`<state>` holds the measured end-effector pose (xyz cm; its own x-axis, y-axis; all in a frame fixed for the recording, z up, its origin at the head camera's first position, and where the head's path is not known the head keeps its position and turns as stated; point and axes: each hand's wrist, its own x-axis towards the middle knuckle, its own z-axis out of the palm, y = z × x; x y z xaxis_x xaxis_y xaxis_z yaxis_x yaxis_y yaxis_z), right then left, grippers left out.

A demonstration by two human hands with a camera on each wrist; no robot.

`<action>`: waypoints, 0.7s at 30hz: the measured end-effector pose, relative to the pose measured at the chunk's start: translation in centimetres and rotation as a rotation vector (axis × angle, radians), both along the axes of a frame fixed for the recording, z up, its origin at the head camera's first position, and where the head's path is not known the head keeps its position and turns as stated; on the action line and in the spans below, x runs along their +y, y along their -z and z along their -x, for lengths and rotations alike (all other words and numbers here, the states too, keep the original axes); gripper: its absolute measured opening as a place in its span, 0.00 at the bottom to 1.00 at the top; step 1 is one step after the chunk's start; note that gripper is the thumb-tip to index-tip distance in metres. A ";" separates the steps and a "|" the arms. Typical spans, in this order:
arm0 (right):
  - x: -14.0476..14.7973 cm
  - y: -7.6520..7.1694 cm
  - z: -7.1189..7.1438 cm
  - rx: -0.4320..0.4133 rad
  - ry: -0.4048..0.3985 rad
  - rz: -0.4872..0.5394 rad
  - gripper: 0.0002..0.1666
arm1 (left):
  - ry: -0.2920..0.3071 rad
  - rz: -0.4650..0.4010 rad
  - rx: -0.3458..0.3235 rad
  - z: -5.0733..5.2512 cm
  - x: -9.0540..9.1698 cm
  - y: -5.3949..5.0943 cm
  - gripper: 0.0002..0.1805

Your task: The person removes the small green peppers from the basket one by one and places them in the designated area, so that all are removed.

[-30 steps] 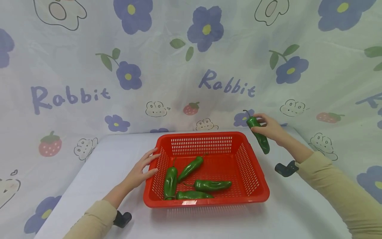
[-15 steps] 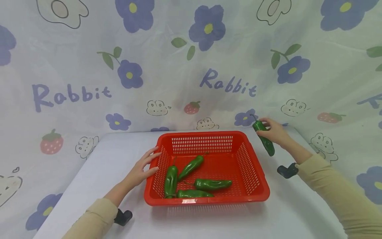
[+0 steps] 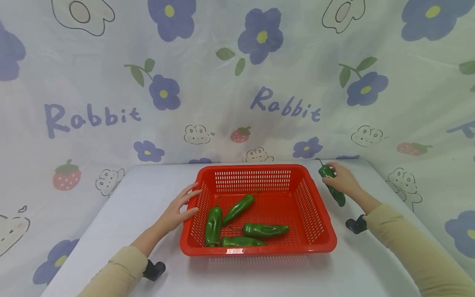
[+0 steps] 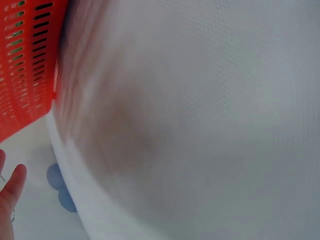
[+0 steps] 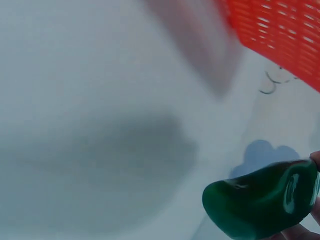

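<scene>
A long green pepper is pinched in my right hand, to the right of the red basket and low over the white table. Its thin stem points up and away; in the right wrist view the rounded lower end of the pepper fills the corner. My left hand rests on the basket's left rim with its fingers spread. Inside the basket lie several more green peppers, among them an upright one, a slanted one and a sideways one.
The white table extends on both sides of the basket. Behind it hangs a curtain printed with flowers, rabbits and strawberries. Dark wrist-worn pieces show below the sleeves.
My right hand has carried the green pepper rightward and then down toward the table beside the basket. The left hand stays on the rim, and the peppers in the basket have not moved.
</scene>
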<state>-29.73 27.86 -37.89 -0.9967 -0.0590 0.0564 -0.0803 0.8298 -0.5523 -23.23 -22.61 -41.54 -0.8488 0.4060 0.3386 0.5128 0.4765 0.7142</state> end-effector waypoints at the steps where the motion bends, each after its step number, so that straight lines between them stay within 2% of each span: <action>1: 0.0 0.3 0.0 -0.010 0.006 -0.001 0.37 | 0.002 -0.003 -0.004 0.0 0.0 0.0 0.26; 13: 0.4 3.0 0.6 -0.073 0.053 -0.074 0.38 | -0.011 -0.010 -0.029 0.0 0.2 0.5 0.27; 21: 0.5 4.3 1.3 -0.110 0.098 -0.073 0.39 | -0.016 -0.011 0.001 0.0 0.1 0.4 0.26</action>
